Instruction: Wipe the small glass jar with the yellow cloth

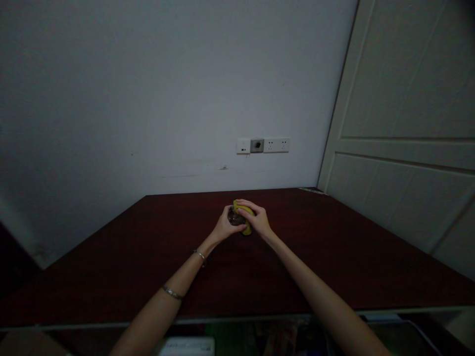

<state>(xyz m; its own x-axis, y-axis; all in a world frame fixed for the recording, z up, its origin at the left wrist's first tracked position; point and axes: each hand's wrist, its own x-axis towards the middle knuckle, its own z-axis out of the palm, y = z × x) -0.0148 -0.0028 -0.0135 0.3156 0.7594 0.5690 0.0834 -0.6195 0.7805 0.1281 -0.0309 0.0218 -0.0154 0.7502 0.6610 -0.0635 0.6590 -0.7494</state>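
Near the middle of the table, my left hand [223, 227] curls around the left side of a small, round, see-through vessel [236, 217], which looks like a glass. Its lower edge is hidden by my thumb. My right hand [261, 220] grips a yellow piece [248, 229] that looks like a folded cloth, pinched between thumb and fingers. The yellow cloth lies against the glass's right side and upper rim. Both hands are close together, fingertips almost meeting.
The dark red wooden table [148, 277] reaches back to a pale wall with a row of sockets [276, 145]. A white panelled door [404, 158] stands at right. Below the table's front edge sit a white box [187, 346] and other dim items.
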